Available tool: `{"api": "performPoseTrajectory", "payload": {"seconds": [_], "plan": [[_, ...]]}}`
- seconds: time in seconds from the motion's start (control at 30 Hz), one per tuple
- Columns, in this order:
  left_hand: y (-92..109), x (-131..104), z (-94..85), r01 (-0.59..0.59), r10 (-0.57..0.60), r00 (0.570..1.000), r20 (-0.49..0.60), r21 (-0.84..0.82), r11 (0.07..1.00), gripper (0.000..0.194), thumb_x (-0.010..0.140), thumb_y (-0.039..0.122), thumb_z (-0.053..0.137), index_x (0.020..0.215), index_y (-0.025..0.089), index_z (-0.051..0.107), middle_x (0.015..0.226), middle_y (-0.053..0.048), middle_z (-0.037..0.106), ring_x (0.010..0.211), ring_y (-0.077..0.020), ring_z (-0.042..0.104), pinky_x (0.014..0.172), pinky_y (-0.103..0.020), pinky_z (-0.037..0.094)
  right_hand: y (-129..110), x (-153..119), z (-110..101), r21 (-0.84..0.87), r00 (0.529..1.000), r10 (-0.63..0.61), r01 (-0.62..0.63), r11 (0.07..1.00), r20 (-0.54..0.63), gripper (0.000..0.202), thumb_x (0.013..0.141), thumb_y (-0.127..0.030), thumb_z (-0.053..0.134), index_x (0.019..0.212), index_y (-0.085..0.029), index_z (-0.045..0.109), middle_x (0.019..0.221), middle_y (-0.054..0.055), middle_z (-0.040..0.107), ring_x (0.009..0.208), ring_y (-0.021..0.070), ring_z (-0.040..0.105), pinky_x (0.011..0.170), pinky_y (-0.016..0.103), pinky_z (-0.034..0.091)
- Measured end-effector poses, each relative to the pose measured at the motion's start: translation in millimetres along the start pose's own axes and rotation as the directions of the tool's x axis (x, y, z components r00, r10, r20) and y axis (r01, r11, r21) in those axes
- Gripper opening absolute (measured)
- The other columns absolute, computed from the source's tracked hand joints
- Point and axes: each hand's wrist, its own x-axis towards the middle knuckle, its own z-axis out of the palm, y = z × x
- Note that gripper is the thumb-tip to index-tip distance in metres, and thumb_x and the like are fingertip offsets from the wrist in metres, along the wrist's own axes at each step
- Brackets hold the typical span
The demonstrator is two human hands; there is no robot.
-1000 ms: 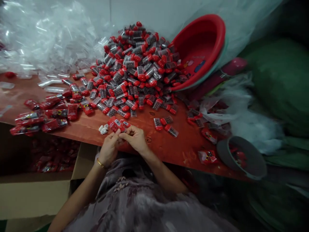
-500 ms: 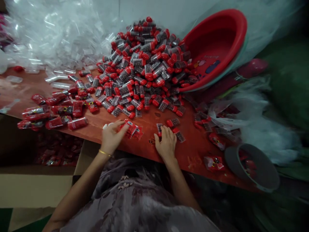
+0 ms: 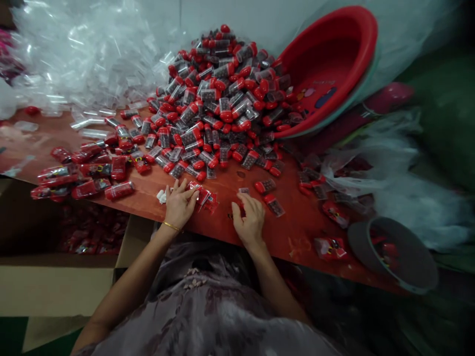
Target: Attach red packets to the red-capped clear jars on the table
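Note:
My left hand [image 3: 180, 205] rests with its fingers spread at the left edge of some flat red printed packets [image 3: 204, 197], beside small white pieces [image 3: 161, 196]. My right hand [image 3: 249, 216] is curled over a small clear container [image 3: 244, 191], whose end shows beyond the fingers. Two red-capped containers [image 3: 274, 204] lie just right of that hand. Behind both hands rises a large heap of clear containers with red caps and dark contents [image 3: 211, 106]. Wrapped red packages [image 3: 118, 190] lie in a group to the left.
A red basin [image 3: 334, 59] leans at the heap's right. Empty clear tubes [image 3: 96, 74] are piled at the back left. A grey bowl [image 3: 408, 262] and plastic bags [image 3: 393, 168] sit at the right. An open cardboard box [image 3: 55, 287] holding red packages is below the table's left edge.
My left hand has moved right onto the edge of the red packets, uncovering the white pieces. My right hand has shifted slightly left, its thumb now apart from the fingers.

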Motion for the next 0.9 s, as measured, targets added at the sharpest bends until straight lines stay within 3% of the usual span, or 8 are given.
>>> {"api": "performPoseTrajectory", "payload": {"seconds": [0.13, 0.23, 0.33, 0.37, 0.43, 0.53, 0.63, 0.9], "plan": [[16, -6, -8.3, -0.085, 0.085, 0.996, -0.016, -0.024, 0.996, 0.029, 0.087, 0.036, 0.049, 0.107, 0.028, 0.069, 0.134, -0.008, 0.055, 0.131, -0.0324, 0.04, 0.108, -0.057, 0.02, -37, 15, 17, 0.478, 0.975, 0.115, -0.195, 0.856, 0.191, 0.028, 0.086, -0.04, 0.051, 0.099, -0.018, 0.063, 0.091, 0.007, 0.069, 0.083, 0.0185, 0.062, 0.078, 0.031, 0.048], [24, -10, -12.6, -0.12, 0.117, 0.993, -0.034, -0.099, 0.988, 0.034, 0.085, 0.033, 0.054, 0.117, 0.026, 0.063, 0.138, -0.009, 0.05, 0.133, -0.0308, 0.037, 0.111, -0.053, 0.017, -53, 27, 28, 0.616, 0.943, 0.122, -0.297, 0.73, 0.311, 0.025, 0.083, -0.042, 0.053, 0.079, -0.02, 0.064, 0.07, 0.0, 0.064, 0.064, 0.0143, 0.057, 0.063, 0.025, 0.046], [28, -13, -15.5, 0.033, -0.067, 0.995, -0.08, -0.368, 0.929, 0.057, 0.076, 0.038, 0.065, 0.128, 0.019, 0.053, 0.137, -0.014, 0.051, 0.129, -0.0299, 0.044, 0.108, -0.046, 0.029, -55, 31, 28, 0.641, 0.951, 0.162, -0.298, 0.707, 0.263, 0.026, 0.084, -0.041, 0.051, 0.071, -0.02, 0.061, 0.061, -0.003, 0.056, 0.059, 0.0126, 0.05, 0.058, 0.024, 0.041], [30, -13, -15.9, 0.12, -0.164, 0.986, -0.043, -0.508, 0.853, 0.06, 0.072, 0.041, 0.068, 0.125, 0.017, 0.055, 0.131, -0.015, 0.056, 0.122, -0.0294, 0.05, 0.104, -0.043, 0.036, -54, 30, 26, 0.64, 0.953, 0.183, -0.298, 0.708, 0.241, 0.026, 0.084, -0.041, 0.051, 0.07, -0.02, 0.059, 0.06, -0.003, 0.054, 0.058, 0.0122, 0.048, 0.057, 0.023, 0.04], [35, -13, -15.2, 0.306, -0.298, 0.942, 0.15, -0.748, 0.589, 0.053, 0.065, 0.045, 0.073, 0.109, 0.015, 0.065, 0.11, -0.012, 0.068, 0.1, -0.0254, 0.063, 0.089, -0.037, 0.048, -52, 27, 22, 0.621, 0.955, 0.214, -0.297, 0.726, 0.207, 0.03, 0.085, -0.042, 0.048, 0.064, -0.021, 0.052, 0.056, -0.004, 0.047, 0.055, 0.0109, 0.043, 0.055, 0.023, 0.036], [45, -10, -11.4, 0.493, -0.324, 0.848, 0.42, -0.85, 0.186, 0.042, 0.053, 0.045, 0.08, 0.078, 0.013, 0.071, 0.071, -0.003, 0.069, 0.062, -0.0129, 0.061, 0.063, -0.026, 0.051, -52, 20, 19, 0.569, 0.964, 0.213, -0.267, 0.778, 0.161, 0.038, 0.087, -0.042, 0.045, 0.056, -0.021, 0.039, 0.053, -0.006, 0.037, 0.052, 0.0095, 0.035, 0.053, 0.023, 0.03], [52, -7, -6.9, 0.521, -0.385, 0.792, 0.473, -0.853, 0.023, 0.04, 0.044, 0.041, 0.084, 0.067, 0.013, 0.069, 0.057, 0.002, 0.063, 0.049, -0.0065, 0.052, 0.05, -0.019, 0.044, -54, 17, 21, 0.549, 0.97, 0.186, -0.243, 0.8, 0.158, 0.039, 0.088, -0.042, 0.043, 0.055, -0.022, 0.036, 0.053, -0.005, 0.037, 0.053, 0.0099, 0.035, 0.054, 0.024, 0.031], [43, -2, -1.1, 0.401, -0.419, 0.866, 0.272, -0.879, 0.258, 0.033, 0.048, 0.039, 0.082, 0.064, 0.013, 0.069, 0.055, 0.001, 0.063, 0.049, -0.0078, 0.052, 0.051, -0.022, 0.044, -40, 30, 30, 0.538, 0.972, 0.203, -0.236, 0.809, 0.121, 0.039, 0.089, -0.044, 0.043, 0.057, -0.021, 0.044, 0.055, -0.004, 0.044, 0.055, 0.0117, 0.04, 0.055, 0.024, 0.033]]}}
